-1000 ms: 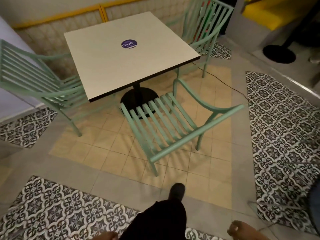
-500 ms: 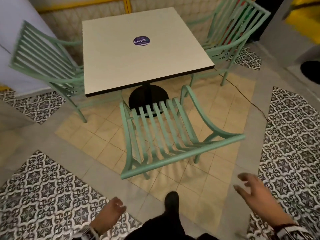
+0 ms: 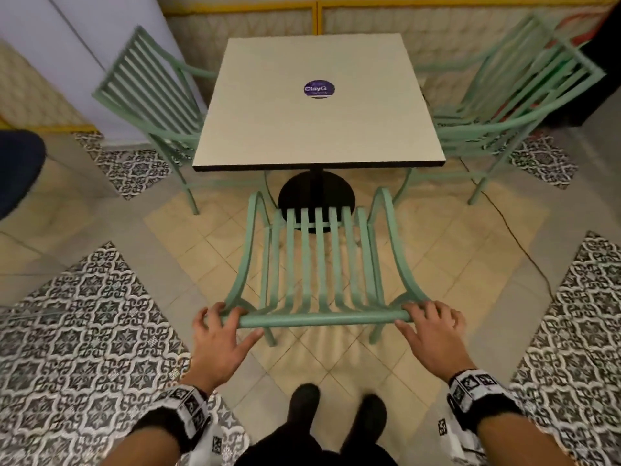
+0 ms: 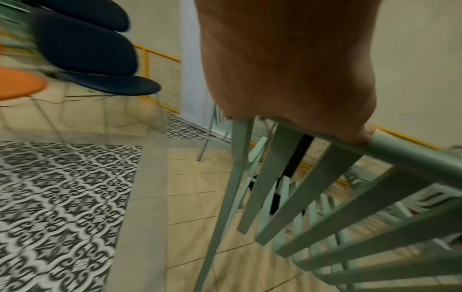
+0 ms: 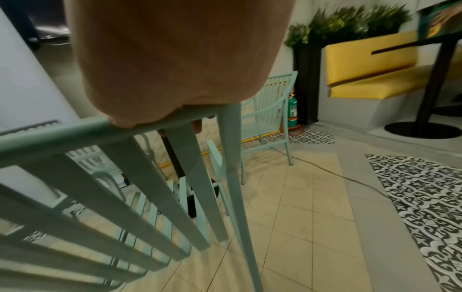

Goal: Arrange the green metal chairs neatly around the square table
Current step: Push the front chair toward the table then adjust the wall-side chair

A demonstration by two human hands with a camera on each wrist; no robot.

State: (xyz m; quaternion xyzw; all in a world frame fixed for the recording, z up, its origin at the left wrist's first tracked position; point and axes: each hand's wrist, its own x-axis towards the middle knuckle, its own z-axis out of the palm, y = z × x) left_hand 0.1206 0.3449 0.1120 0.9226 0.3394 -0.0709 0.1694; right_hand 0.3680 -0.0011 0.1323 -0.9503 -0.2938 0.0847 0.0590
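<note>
At the lower centre of the head view, both hands sit on the top rail [image 3: 317, 320] of the near green chair [image 3: 319, 264]. The left hand [image 3: 221, 334] holds the rail's left end, fingers curled over the far side and thumb stretched along the near side beneath it — its grip is closed round the rail. The right hand [image 3: 431, 331] holds the right end the same way, fingers draped over the top and thumb reaching inward along the rail; the right wrist view shows fingertips [image 5: 198, 126] wrapping under the bar, so this grip is clamped on the rail too.

The chair stands on the beige floor tiles [image 3: 201, 264], its back toward the person and its slatted seat facing the square counter [image 3: 316, 105], with the front of the seat just short of the counter's near edge and over the black round base [image 3: 316, 195]. A round purple sticker [image 3: 319, 89] sits on the countertop.

Two more green chairs stand at the counter's sides — one at upper left [image 3: 151, 95], one at upper right [image 3: 524, 95] — each close against its edge. Patterned black-and-white tiles [image 3: 84, 331] fill the lower corners of the frame. A thin cable [image 3: 514, 230] runs across the floor at right. Black shoes [image 3: 304, 398] show at the bottom centre.
</note>
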